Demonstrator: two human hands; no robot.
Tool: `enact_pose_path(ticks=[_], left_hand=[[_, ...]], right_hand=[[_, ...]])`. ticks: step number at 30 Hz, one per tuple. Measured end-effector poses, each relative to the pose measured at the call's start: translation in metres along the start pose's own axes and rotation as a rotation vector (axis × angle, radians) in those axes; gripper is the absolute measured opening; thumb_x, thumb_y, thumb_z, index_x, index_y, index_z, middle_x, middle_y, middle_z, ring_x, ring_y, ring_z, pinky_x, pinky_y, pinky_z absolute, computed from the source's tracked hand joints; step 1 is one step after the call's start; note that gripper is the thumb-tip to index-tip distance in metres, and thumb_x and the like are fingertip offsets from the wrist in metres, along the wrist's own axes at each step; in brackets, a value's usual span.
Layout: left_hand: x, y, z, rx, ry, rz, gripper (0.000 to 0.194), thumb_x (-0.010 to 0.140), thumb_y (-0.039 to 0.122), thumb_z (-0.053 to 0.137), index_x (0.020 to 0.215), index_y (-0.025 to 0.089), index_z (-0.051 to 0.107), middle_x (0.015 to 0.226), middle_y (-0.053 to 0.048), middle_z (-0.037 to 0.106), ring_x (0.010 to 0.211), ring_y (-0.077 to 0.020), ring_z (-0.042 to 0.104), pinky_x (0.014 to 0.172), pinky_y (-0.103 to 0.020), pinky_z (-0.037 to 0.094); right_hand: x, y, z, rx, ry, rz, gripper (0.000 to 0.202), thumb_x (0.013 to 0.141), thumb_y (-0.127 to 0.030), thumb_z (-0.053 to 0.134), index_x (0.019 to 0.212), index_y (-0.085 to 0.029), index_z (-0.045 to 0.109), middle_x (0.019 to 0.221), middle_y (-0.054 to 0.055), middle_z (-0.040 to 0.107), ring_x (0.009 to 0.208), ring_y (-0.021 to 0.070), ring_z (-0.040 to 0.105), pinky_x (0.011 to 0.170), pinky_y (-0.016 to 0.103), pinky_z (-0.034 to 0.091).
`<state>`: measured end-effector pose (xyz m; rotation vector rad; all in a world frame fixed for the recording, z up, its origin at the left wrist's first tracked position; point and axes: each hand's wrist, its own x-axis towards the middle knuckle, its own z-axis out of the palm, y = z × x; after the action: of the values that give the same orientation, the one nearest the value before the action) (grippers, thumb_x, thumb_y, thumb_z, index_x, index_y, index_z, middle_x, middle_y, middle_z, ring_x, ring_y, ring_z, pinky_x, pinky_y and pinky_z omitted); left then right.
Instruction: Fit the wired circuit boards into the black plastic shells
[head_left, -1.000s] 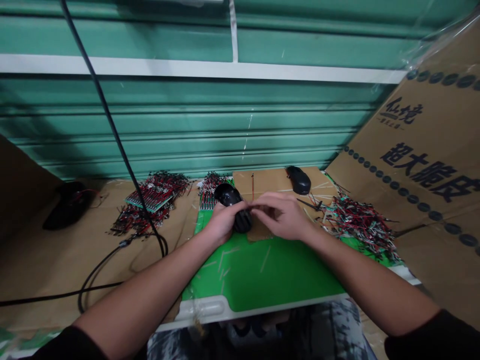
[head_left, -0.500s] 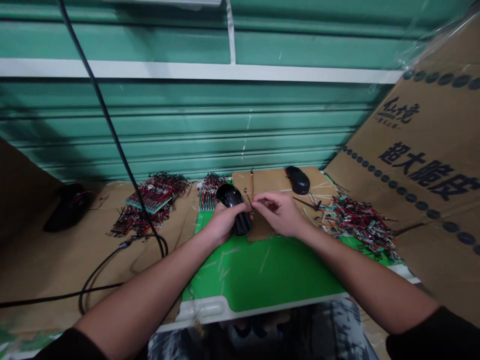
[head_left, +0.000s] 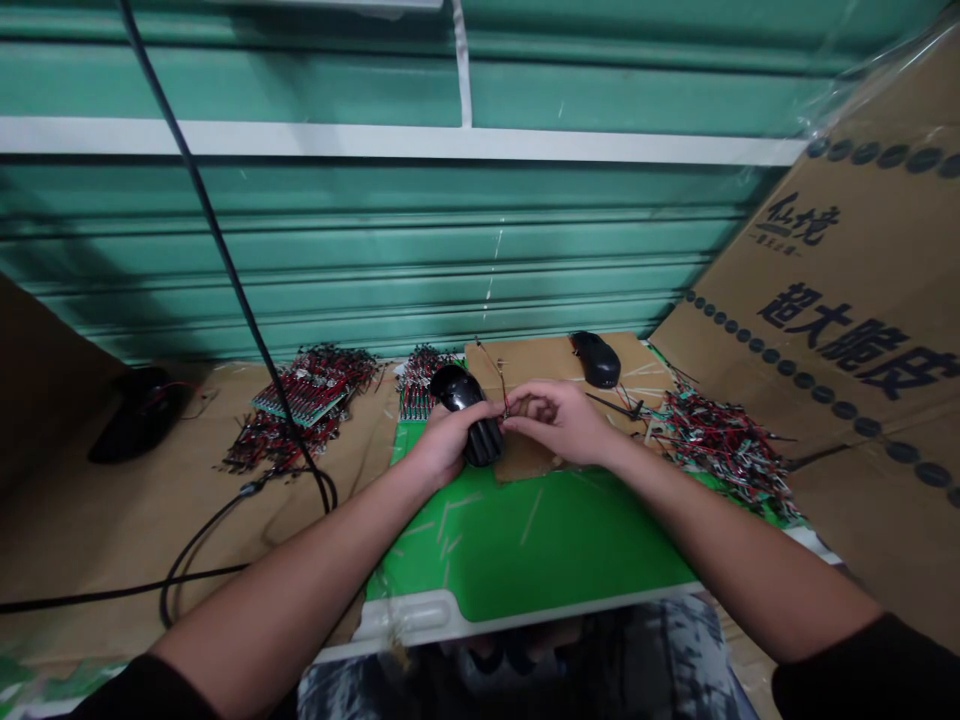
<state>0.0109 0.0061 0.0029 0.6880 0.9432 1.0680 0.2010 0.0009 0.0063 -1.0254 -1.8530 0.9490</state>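
My left hand point(head_left: 448, 440) is wrapped around a glossy black plastic housing point(head_left: 459, 388), rounded like a computer mouse, with a ribbed lower end. Its thumb reaches over toward my right hand point(head_left: 559, 425), whose thumb and forefinger pinch a small wired part. From that pinch, thin red and black wires point(head_left: 501, 372) rise up and lean to the left. Both hands are close together above the cardboard sheet point(head_left: 525, 460) on the green tabletop point(head_left: 555, 540). The small end between the fingertips is mostly hidden.
A similar black housing point(head_left: 596, 360) lies at the back right. Tangled wired parts point(head_left: 731, 445) are heaped on the right, and wired circuit boards point(head_left: 307, 395) on the left. A dark object point(head_left: 139, 415) sits far left; a black cable point(head_left: 217, 235) hangs down. Cardboard point(head_left: 847, 300) walls the right side.
The wires' free end has swung left and my right fingertips have shifted slightly lower, against the left thumb tip. The black housing has barely moved.
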Motion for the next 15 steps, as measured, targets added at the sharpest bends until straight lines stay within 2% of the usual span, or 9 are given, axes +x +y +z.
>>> enact_pose_path(ticks=[2,6,8,11,15], left_hand=[[0.0,0.001,0.0,-0.02,-0.003,-0.004,0.037,0.051,0.026,0.098,0.074,0.013,0.072,0.069,-0.004,0.072,0.061,-0.0162,0.066,0.062,-0.029,0.052],[0.0,0.0,-0.001,0.003,-0.05,0.021,0.04,0.052,0.029,0.1,0.078,0.012,0.074,0.071,-0.004,0.073,0.063,-0.0162,0.066,0.063,-0.028,0.052],[0.0,-0.001,-0.002,0.007,-0.029,0.047,0.041,0.051,0.029,0.1,0.077,0.012,0.074,0.071,-0.003,0.072,0.064,-0.0151,0.066,0.063,-0.027,0.051],[0.001,-0.002,-0.003,-0.009,0.008,0.058,0.041,0.05,0.029,0.101,0.077,0.012,0.075,0.071,-0.002,0.072,0.064,-0.0147,0.066,0.062,-0.027,0.05],[0.001,-0.002,-0.004,-0.019,-0.023,0.038,0.042,0.052,0.032,0.101,0.08,0.012,0.077,0.072,-0.004,0.073,0.065,-0.0156,0.067,0.063,-0.027,0.052]], right_hand=[[0.001,0.002,0.003,0.056,0.042,0.057,0.036,0.082,-0.051,0.083,0.09,-0.018,0.071,0.06,-0.005,0.052,0.052,0.0102,0.042,0.048,0.023,0.032],[0.001,0.001,0.01,0.054,0.135,0.067,0.042,0.081,-0.058,0.083,0.083,-0.018,0.068,0.063,-0.001,0.061,0.054,0.0113,0.047,0.049,0.024,0.033],[0.0,-0.001,0.012,0.056,0.161,0.041,0.042,0.081,-0.057,0.083,0.085,-0.018,0.07,0.063,-0.002,0.06,0.054,0.0114,0.046,0.05,0.024,0.034],[-0.002,-0.005,0.012,0.097,0.114,0.037,0.04,0.083,-0.056,0.082,0.09,-0.019,0.07,0.062,-0.003,0.056,0.052,0.0111,0.045,0.048,0.024,0.034],[-0.002,-0.009,0.01,0.219,0.04,0.128,0.043,0.087,-0.061,0.074,0.094,-0.02,0.067,0.072,0.0,0.066,0.052,0.0121,0.054,0.048,0.025,0.042]])
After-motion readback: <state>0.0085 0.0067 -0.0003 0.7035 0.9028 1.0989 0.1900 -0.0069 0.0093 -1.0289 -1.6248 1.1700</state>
